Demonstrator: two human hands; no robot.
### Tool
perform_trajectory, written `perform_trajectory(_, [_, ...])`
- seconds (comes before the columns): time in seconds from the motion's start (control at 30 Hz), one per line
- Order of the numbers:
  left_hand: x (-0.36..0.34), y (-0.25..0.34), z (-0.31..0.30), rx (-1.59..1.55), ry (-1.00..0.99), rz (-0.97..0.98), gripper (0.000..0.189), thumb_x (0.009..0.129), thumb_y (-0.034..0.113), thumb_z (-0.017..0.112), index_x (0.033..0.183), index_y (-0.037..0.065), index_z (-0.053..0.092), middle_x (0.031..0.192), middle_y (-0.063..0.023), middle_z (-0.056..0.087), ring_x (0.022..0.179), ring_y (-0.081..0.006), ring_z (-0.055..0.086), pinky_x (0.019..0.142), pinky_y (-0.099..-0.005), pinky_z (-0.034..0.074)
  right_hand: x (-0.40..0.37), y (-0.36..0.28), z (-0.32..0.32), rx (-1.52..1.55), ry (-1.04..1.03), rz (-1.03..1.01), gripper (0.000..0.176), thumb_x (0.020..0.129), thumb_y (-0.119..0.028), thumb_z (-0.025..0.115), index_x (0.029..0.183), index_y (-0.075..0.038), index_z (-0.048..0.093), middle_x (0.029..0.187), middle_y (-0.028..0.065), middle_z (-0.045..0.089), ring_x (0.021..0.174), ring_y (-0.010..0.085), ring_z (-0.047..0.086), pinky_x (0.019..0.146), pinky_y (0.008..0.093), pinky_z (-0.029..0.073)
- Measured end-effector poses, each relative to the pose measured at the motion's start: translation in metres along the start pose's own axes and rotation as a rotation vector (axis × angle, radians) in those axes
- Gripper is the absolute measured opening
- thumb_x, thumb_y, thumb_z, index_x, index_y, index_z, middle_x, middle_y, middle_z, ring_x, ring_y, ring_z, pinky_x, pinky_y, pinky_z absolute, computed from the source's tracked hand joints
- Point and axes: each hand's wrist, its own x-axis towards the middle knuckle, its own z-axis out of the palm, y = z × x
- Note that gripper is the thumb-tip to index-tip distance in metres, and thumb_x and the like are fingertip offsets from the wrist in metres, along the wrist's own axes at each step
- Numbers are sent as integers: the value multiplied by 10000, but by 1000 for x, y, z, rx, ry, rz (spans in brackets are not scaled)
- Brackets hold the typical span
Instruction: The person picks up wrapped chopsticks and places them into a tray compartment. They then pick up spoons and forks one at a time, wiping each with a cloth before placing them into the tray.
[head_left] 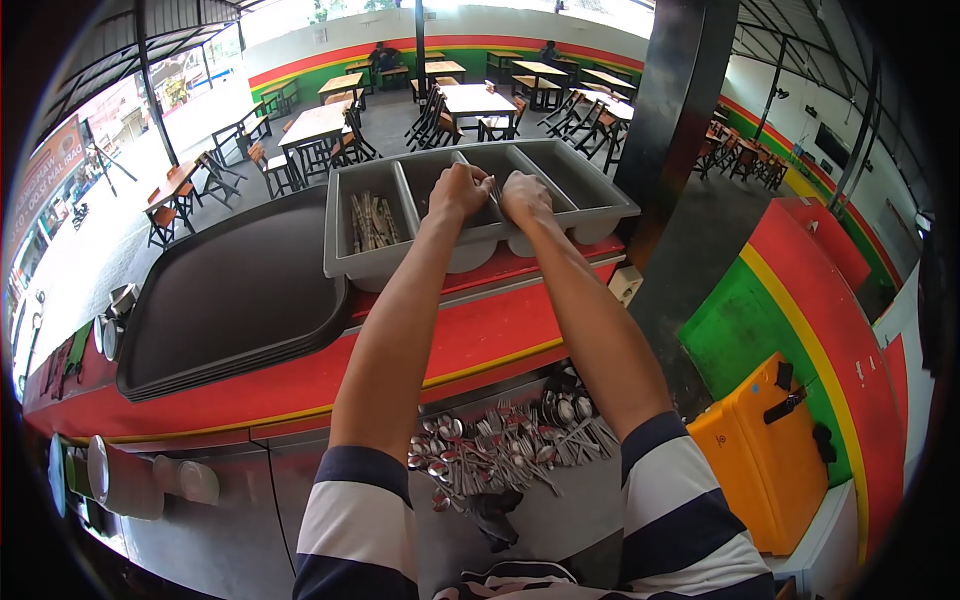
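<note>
Both arms reach forward over a grey divided cutlery tray on the red counter. My left hand is closed above one of the middle compartments. Close beside it, my right hand is also closed, knuckles up. A thin metallic glint shows between the two hands, too small to name. In the tray's left compartment lie paper-wrapped sticks, perhaps chopsticks. Below the arms, a large heap of loose spoons and forks is spread on a lower metal surface, with a dark cloth at its near edge.
A stack of dark brown serving trays sits left of the cutlery tray. Plates and bowls are at lower left. A black pillar rises behind the counter; an orange case stands at right. Dining tables and chairs fill the background.
</note>
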Motion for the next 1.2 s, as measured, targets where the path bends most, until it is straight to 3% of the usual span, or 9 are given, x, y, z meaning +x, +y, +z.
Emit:
perform_trajectory(0.27, [-3,2,-2,105,39,61,263,852,364,671,1020,180,758,958,-162,721,944,-339,686,850,-443,541,-18,11,1,406,404,-224,279,909,-222,568,893,17,712,910,239,701,904,370,690,782,414,547])
perform_trajectory(0.37, [-16,19,-9,240,218,220,233,908,317,599,961,131,729,856,-159,718,808,-354,698,716,-453,558,-17,23,2,748,578,-344,291,916,-226,567,868,34,689,772,225,690,727,375,688,677,418,535])
perform_trajectory(0.57, [-54,47,-34,604,285,570,190,955,232,523,896,92,637,808,-133,706,714,-310,704,618,-427,567,-30,56,0,872,396,-642,271,974,-220,575,867,3,688,657,47,641,616,85,616,557,263,486])
perform_trajectory(0.7, [-108,51,-46,356,486,750,96,906,172,583,895,80,610,775,-97,677,704,-282,682,594,-422,552,-48,73,-7,1116,250,-590,273,997,-226,556,937,12,676,806,60,684,705,110,649,613,259,506])
perform_trajectory(0.8, [-202,43,-33,153,461,683,67,878,145,610,876,81,591,744,-97,652,686,-288,663,595,-420,542,-93,91,16,1228,313,-715,250,1004,-211,548,1015,13,659,886,74,685,778,114,659,636,262,498])
perform_trajectory(0.9, [-340,-18,23,132,82,270,104,882,178,609,917,84,584,769,-109,644,742,-321,653,665,-430,536,-207,138,89,1167,313,-534,246,1003,-218,561,1054,10,638,919,70,680,826,117,652,673,254,487])
perform_trajectory(1.03, [-515,-95,94,32,44,-300,200,888,166,603,1063,83,558,937,-145,615,867,-358,625,707,-478,509,-396,215,221,694,-79,-707,349,899,-199,649,1206,-44,593,1250,152,582,1178,328,559,967,428,457])
perform_trajectory(1.1, [-579,-115,121,46,91,-318,227,886,155,610,1089,79,547,954,-135,595,890,-346,600,734,-470,489,-468,248,257,510,-328,-790,404,850,-175,665,1236,-79,593,1363,127,512,1286,351,464,1053,452,391])
perform_trajectory(1.2, [-630,-128,145,111,121,-321,242,883,138,620,1108,78,555,974,-107,573,926,-310,556,800,-437,432,-517,274,265,291,-217,-763,438,815,-185,681,1238,-112,597,1450,103,434,1355,351,383,1078,500,363])
